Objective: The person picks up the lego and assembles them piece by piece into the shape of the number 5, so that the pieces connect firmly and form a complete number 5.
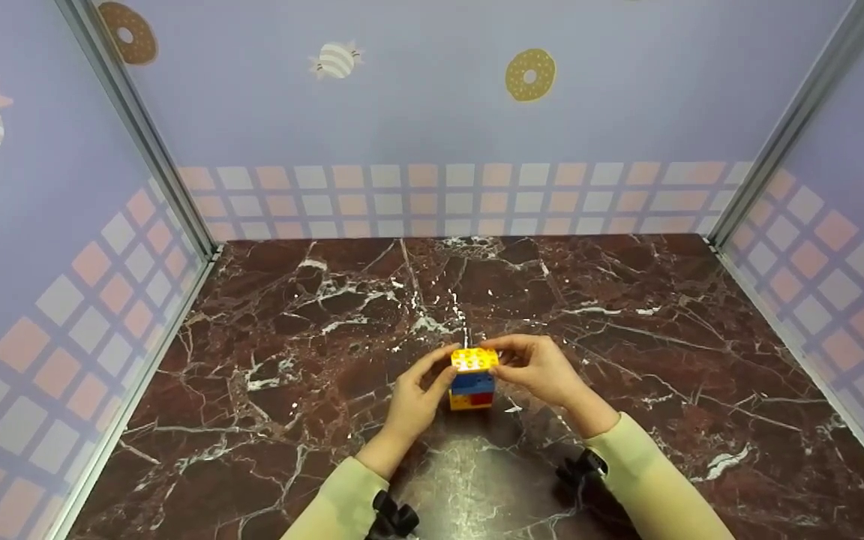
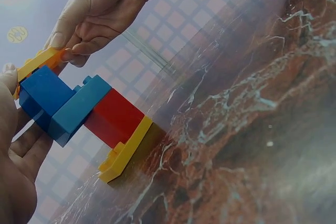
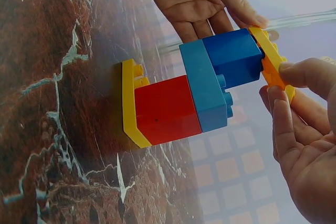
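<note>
A stack of toy building bricks stands on the marbled tabletop. From the bottom up come a flat yellow brick (image 3: 129, 109), a red brick (image 3: 167, 112), a light blue brick (image 3: 203, 85), a dark blue brick (image 3: 233, 56) and another flat yellow brick (image 1: 475, 361). My left hand (image 1: 413, 397) pinches the top yellow brick at its left end, fingers behind the stack. At the other end, my right hand (image 1: 544, 373) pinches the same brick between thumb and fingers. In the right wrist view a narrow dark gap shows between this brick and the dark blue one.
Dark red marbled tabletop (image 1: 312, 322) surrounds the stack. Patterned panels enclose it at the back (image 1: 432, 112), left (image 1: 19, 247) and right (image 1: 844, 247), with metal strips along the corners. Black wrist cameras (image 1: 394, 516) sit on both sleeves.
</note>
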`<state>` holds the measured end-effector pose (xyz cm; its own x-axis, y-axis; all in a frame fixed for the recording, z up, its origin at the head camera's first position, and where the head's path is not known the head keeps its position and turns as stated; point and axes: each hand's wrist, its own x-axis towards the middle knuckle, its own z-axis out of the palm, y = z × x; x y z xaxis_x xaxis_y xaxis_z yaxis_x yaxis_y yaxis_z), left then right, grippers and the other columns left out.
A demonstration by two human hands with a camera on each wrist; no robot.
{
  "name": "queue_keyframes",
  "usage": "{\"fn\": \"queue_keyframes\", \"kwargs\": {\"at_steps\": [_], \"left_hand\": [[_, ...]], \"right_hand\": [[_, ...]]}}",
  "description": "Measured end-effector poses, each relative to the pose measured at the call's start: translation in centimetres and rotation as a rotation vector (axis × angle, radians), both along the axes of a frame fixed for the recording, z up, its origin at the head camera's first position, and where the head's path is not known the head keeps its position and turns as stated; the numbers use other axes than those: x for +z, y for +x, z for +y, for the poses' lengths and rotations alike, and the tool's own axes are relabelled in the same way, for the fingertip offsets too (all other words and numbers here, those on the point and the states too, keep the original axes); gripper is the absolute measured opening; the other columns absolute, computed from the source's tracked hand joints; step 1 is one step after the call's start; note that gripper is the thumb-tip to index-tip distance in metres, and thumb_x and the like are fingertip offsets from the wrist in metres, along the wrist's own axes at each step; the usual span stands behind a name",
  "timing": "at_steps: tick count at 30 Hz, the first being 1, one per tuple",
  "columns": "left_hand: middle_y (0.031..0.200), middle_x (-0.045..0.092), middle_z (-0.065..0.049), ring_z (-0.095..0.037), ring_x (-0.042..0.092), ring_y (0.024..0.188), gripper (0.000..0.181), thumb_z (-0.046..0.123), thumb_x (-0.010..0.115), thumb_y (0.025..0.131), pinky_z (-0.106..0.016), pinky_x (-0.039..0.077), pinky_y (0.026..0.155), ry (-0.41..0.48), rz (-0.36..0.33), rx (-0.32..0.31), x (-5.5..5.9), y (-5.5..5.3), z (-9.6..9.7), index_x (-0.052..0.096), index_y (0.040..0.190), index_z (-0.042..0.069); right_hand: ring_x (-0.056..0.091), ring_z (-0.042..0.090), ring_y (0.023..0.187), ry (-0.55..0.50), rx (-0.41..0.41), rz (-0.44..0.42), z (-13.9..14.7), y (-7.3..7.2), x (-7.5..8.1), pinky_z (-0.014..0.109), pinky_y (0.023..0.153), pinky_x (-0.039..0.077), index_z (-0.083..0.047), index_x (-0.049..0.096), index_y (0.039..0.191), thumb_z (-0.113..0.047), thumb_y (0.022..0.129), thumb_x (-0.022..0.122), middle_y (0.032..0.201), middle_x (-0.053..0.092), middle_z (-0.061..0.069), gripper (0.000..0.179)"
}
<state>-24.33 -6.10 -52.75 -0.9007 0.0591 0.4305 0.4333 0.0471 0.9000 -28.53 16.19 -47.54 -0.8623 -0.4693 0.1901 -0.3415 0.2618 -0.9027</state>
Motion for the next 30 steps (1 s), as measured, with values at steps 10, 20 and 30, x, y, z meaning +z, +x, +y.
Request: {"fn": "queue_keyframes", "kwargs": {"at_steps": [10,20,30], "left_hand": [[0.136,0.066,-0.025,-0.007,0.064,0.122,0.036,0.007,0.064,0.101,-0.02,0.054,0.103,0.04,-0.002,-0.031,-0.06,0.01,-0.03,0.063,0.134,-0.005],[0.136,0.065,-0.025,-0.009,0.064,0.123,0.035,0.007,0.064,0.1,-0.02,0.055,0.103,0.039,0.005,-0.018,-0.17,0.11,0.01,0.064,0.134,-0.004],[0.136,0.065,-0.026,-0.005,0.065,0.12,0.034,0.005,0.064,0.1,-0.019,0.056,0.1,0.045,0.007,-0.022,-0.19,0.09,-0.01,0.064,0.133,-0.005]], "right_hand": [[0.064,0.005,0.076,0.022,-0.006,0.011,0.02,-0.08,0.14,0.015,0.062,0.054,0.004,0.072,0.122,-0.004,0.089,0.077,0.103,0.074,0.024,0.034],[0.063,0.004,0.076,0.008,0.002,0.002,0.09,-0.16,-0.24,0.014,0.065,0.054,0.007,0.071,0.122,-0.002,0.088,0.077,0.105,0.073,0.027,0.036],[0.064,0.004,0.076,-0.012,0.013,-0.014,0.04,-0.26,-0.53,0.014,0.064,0.055,0.009,0.07,0.123,-0.002,0.089,0.076,0.104,0.073,0.029,0.036]]}}
